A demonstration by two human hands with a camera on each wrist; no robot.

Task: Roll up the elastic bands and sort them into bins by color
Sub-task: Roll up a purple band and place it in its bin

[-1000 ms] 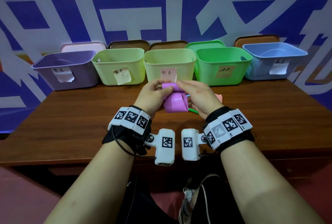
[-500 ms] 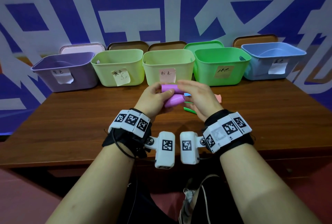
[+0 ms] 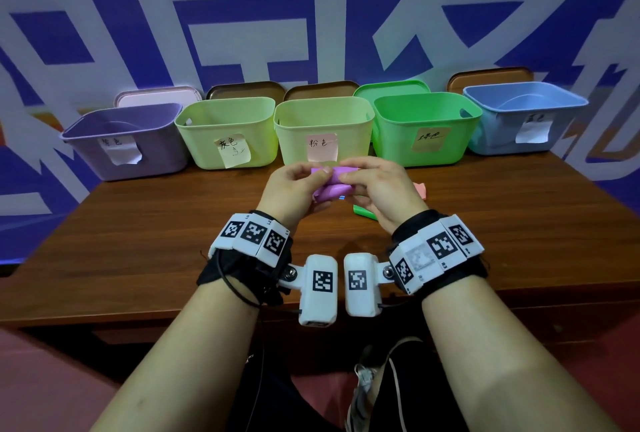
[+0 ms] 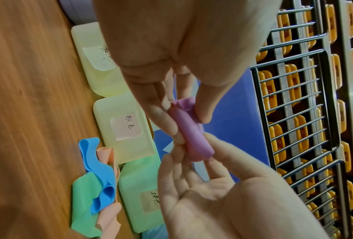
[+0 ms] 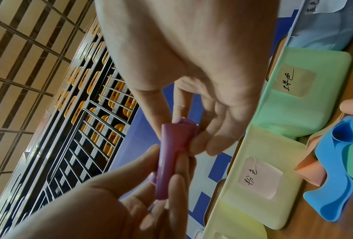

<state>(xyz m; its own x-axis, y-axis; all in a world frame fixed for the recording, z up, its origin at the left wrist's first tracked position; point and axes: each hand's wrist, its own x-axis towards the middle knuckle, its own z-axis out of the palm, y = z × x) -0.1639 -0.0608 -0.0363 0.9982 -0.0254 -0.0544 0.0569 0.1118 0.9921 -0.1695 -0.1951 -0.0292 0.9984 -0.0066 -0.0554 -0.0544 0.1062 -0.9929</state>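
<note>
Head view: both hands up over the table [image 3: 138, 241], mid-front, working one purple band [image 3: 330, 189] into a roll. Left hand [image 3: 294, 185] pinches its left end, thumb on top, fingers under. Right hand [image 3: 377, 185] pinches the right end, fingertips curled over the roll. Band is off the table surface, held between the two hands, long axis running left-right, roughly parallel to the bin row.

Left wrist view shows the roll as a tight tube, fingers of both hands clamped at either end; a loose flap at the left-hand end looks not fully tucked, so rolling is probably nearly done, not finished.

Key relation: purple bin [image 3: 131, 140] sits at far left of the row, so the drop goes leftward and away from the body. Left hand is nearer that bin, likely the one to carry. Roll could spring open if one hand lets go early.

Blue band [image 4: 97, 176], green band [image 4: 81, 202] and peach band [image 4: 108, 215] lie heaped on the table by the bins, unrolled.
</note>
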